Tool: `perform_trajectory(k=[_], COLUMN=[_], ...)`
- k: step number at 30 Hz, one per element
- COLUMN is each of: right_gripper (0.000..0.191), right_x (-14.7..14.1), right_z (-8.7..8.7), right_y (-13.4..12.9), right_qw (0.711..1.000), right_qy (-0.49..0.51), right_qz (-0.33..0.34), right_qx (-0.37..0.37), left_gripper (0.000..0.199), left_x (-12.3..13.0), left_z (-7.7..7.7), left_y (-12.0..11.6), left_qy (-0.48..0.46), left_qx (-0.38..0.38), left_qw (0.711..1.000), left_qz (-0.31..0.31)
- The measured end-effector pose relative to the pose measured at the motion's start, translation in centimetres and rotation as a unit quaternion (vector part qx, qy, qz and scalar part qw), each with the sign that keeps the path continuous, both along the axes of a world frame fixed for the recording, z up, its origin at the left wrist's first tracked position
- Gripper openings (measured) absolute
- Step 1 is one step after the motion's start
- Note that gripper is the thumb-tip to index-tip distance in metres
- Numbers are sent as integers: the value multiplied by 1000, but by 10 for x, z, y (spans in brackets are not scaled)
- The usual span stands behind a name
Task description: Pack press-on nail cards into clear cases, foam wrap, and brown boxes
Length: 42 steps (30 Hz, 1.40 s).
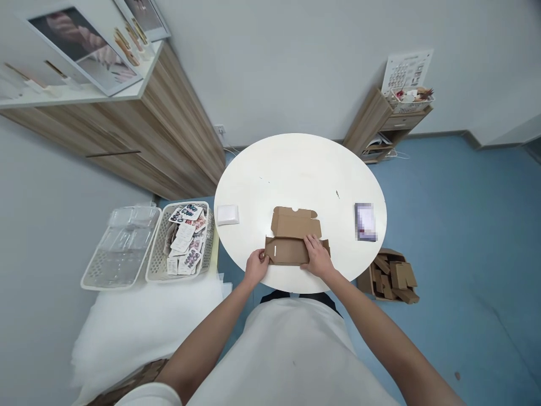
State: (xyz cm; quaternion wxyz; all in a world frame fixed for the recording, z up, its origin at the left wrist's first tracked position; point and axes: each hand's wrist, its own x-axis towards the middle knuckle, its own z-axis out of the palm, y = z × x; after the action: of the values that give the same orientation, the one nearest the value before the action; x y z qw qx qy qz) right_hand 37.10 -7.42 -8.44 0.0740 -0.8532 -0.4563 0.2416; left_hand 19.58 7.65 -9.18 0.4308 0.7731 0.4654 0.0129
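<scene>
A brown cardboard mailer box (289,251), partly folded with its lid panel opened away from me, lies near the front edge of the white round table (296,163). My left hand (256,267) is closed on the box's front left corner, its fingertips at the side flap. At the other end, my right hand (318,257) grips the box: the fingers reach over its inside near the right flap, with the thumb by the front wall. A small white strip shows on the inside bottom at the left.
On the table are a white packet (227,215) at left and a pixelated item (366,222) at right. A white basket of printed cards (157,256) and a basket of clear packaging (97,276) stand left. More folded boxes fill a carton (367,282) on the floor at right.
</scene>
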Motion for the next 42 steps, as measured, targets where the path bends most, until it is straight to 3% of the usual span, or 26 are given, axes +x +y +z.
perform_trajectory(k=[4, 10, 16, 23, 32, 35, 38, 42], right_gripper=[101, 98, 109, 125, 119, 117, 116, 117], right_x=[-6, -20, -19, -13, -17, -15, -13, -10], right_z=[4, 1, 3, 11, 14, 15, 14, 10], right_y=[6, 11, 14, 18, 18, 19, 20, 21], right_qw=[1000, 999, 998, 993, 994, 994, 995, 996], right_qy=[3, -27, -27, -4, -16, -19, -12, -5], right_qz=[6, -21, 17, 92, 92, 91, 87, 85], right_qx=[-11, -19, -47, -79, -61, -59, -48, -41], left_gripper=[18, 36, 24, 20, 27, 43, 80, 106], left_x=[8, 12, 15, 20, 25, 16, 3, -2], left_z=[7, 8, 6, 5, 5, 13, 26, 37], left_y=[-10, -18, 2, 13, 11, 17, 26, 35], left_qy=[-7, -32, 88, 207, 223, 192, 77, 56], left_qx=[-38, -68, -41, 19, 18, 11, 28, 36], left_qw=[999, 997, 993, 966, 962, 970, 989, 965], left_qz=[-3, 6, -67, -151, -155, -151, -122, -252])
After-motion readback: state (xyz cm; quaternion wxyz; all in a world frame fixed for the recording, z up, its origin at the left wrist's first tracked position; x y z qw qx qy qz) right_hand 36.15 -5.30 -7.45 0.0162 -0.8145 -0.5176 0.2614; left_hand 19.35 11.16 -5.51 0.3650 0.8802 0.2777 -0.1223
